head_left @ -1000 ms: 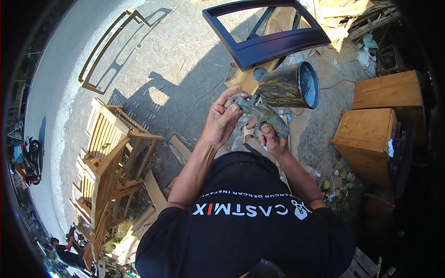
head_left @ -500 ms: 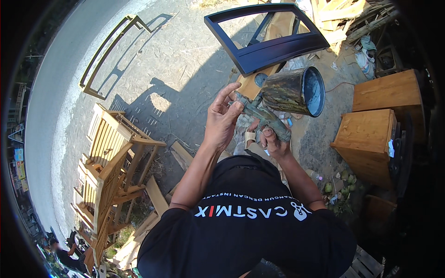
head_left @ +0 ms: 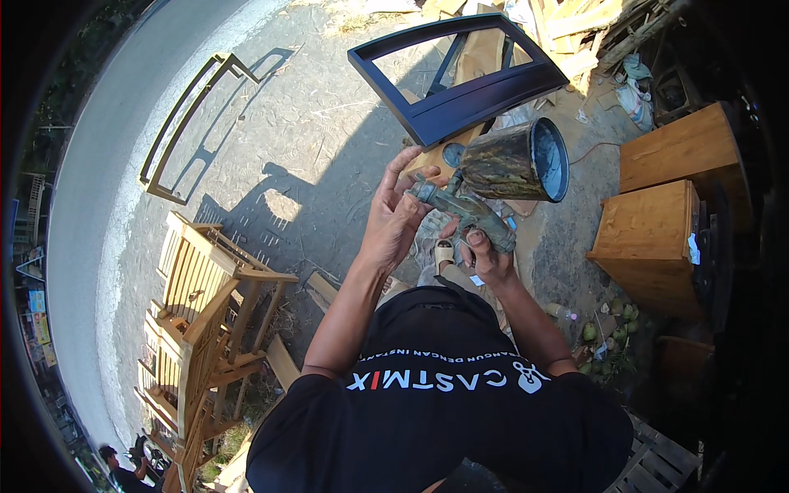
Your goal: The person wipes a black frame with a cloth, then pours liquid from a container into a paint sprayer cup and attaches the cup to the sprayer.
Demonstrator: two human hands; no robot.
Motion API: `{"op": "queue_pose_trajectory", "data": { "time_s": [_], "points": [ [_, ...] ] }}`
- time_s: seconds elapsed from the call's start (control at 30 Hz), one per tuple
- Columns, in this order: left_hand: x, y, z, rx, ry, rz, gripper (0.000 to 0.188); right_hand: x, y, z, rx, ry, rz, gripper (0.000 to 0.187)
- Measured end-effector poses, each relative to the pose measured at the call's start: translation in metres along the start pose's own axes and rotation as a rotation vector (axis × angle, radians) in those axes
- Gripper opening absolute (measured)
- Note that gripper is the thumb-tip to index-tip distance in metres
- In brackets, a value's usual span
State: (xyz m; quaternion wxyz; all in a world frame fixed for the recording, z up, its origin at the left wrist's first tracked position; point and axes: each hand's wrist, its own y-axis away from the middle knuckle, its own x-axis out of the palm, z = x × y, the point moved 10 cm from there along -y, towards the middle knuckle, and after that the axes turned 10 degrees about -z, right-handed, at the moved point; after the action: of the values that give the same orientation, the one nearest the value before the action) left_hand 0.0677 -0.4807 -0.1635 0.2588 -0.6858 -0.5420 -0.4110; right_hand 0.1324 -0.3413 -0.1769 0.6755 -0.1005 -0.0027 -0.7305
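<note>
Spray gun, held up in front of the black T-shirt, both hands on it. Anyone know why two?

My guess: weight. The right hand is wrapped round the handle, so that's the carrying grip. The left hand has thumb and fingers closed on the nozzle end, probably steadying the front.

And the dark cup? It's tipped, mouth to the right.

Looks joined by a narrow neck, so it'd lean with the gun. Blue-grey inside, can't tell if it's wet.

That dark curved frame near it?

Apart from both hands. Seems to sit over a wooden board, maybe to stay off the dirt lol.
</note>
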Motion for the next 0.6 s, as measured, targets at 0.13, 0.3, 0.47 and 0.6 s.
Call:
{"op": "queue_pose_trajectory", "data": {
  "time_s": [0.13, 0.3, 0.47, 0.6],
  "points": [
    [-0.012, -0.006, -0.001, 0.053, -0.259, -0.077, 0.079, 0.000, -0.002, 0.008, -0.027, -0.014, -0.022, 0.041],
    [-0.022, -0.005, 0.002, 0.022, -0.239, -0.075, 0.090, 0.004, -0.008, 0.005, -0.034, -0.013, -0.013, 0.043],
    [-0.003, 0.002, -0.019, 0.057, -0.106, 0.061, 0.091, 0.016, -0.010, 0.008, -0.050, -0.024, 0.019, 0.043],
    [-0.025, 0.005, -0.024, 0.045, -0.176, -0.052, 0.096, 0.025, -0.013, 0.007, -0.063, 0.053, 0.050, 0.040]
  ]
}}
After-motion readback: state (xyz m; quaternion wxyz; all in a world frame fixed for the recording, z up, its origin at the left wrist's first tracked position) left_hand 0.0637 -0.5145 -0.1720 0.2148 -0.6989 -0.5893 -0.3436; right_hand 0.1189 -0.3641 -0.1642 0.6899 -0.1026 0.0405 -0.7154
